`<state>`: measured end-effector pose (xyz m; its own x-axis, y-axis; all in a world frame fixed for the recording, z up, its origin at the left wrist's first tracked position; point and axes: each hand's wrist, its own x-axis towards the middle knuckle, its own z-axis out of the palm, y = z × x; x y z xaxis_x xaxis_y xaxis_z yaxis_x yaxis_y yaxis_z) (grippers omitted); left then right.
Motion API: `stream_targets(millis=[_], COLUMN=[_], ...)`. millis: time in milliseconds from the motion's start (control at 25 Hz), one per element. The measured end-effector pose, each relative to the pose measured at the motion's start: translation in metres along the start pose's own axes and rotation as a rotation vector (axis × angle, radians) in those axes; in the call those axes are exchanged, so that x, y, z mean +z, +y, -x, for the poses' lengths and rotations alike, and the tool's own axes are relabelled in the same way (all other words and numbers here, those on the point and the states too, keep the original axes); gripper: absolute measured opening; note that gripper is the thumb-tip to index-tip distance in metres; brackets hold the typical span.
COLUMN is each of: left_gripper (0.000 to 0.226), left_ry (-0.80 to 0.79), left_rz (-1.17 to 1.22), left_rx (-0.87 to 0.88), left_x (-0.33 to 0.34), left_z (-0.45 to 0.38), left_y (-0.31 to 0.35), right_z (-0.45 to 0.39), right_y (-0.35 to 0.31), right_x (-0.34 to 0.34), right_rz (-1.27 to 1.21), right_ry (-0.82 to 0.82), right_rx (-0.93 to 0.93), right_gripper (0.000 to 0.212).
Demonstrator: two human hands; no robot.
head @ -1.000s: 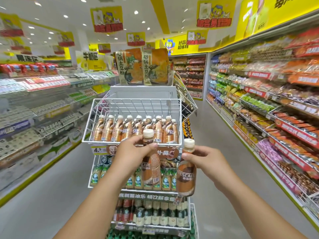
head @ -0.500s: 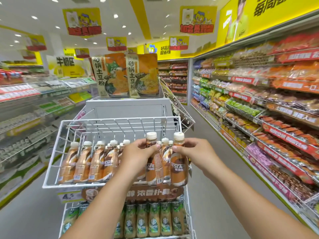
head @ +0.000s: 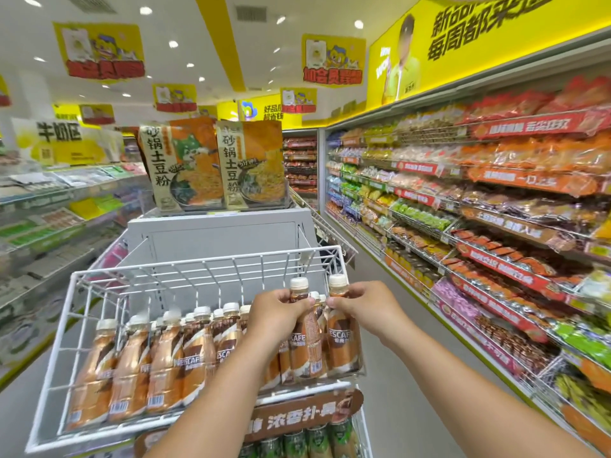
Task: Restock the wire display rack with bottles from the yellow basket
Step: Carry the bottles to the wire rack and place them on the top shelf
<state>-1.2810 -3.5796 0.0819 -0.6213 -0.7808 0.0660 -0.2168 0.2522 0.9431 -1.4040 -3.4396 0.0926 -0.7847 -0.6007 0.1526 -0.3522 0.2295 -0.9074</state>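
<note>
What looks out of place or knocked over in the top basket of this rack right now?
Nothing stands out. The coffee bottles stand upright in the wire basket; the left hand and right hand each grip one at the right end.

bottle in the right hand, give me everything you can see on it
The bottle in the right hand is a coffee drink: cream screw cap, clear neck, copper-brown wrap with white band and partial "ESCAF" lettering. Looks like plastic, sealed, upright. It stands at the right front corner of the top wire basket, base low among the stocked row. The right hand pinches its neck below the cap. It sits close beside the bottle held by the left hand; contact between them cannot be told.
</note>
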Motion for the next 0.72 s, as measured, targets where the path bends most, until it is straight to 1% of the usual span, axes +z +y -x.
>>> stream_targets(millis=[160, 240, 280, 400, 440, 520, 640, 720], left_gripper=[0.07, 0.075, 0.075, 0.074, 0.075, 0.073, 0.07, 0.069], left_ry=[-0.006, 0.009, 0.012, -0.003, -0.003, -0.003, -0.006, -0.014], left_rz=[-0.06, -0.055, -0.052, -0.069, -0.089, -0.114, -0.077, -0.061], left_rx=[0.0, 0.013, 0.017, 0.038, 0.052, 0.064, 0.061, 0.067], left_x=[0.009, 0.014, 0.016, 0.02, 0.021, 0.022, 0.023, 0.021], left_z=[-0.012, -0.016, -0.017, -0.02, -0.02, -0.02, -0.022, -0.022], left_y=[-0.012, -0.015, -0.016, -0.02, -0.021, -0.022, -0.026, -0.026], right_z=[-0.007, -0.009, -0.01, -0.017, -0.019, -0.018, -0.015, -0.014], right_y=[0.013, 0.016, 0.017, 0.025, 0.028, 0.034, 0.038, 0.038], right_x=[0.013, 0.019, 0.022, 0.029, 0.03, 0.033, 0.036, 0.038], right_rz=[0.059, 0.136, 0.203, 0.396, 0.446, 0.536, 0.707, 0.788], right_ry=[0.045, 0.081, 0.114, 0.21, 0.211, 0.201, 0.24, 0.269], right_rx=[0.049, 0.025, 0.01, -0.01, -0.02, -0.041, -0.068, -0.069], right_gripper=[0.014, 0.019, 0.027, 0.06, 0.065, 0.064, 0.053, 0.05])
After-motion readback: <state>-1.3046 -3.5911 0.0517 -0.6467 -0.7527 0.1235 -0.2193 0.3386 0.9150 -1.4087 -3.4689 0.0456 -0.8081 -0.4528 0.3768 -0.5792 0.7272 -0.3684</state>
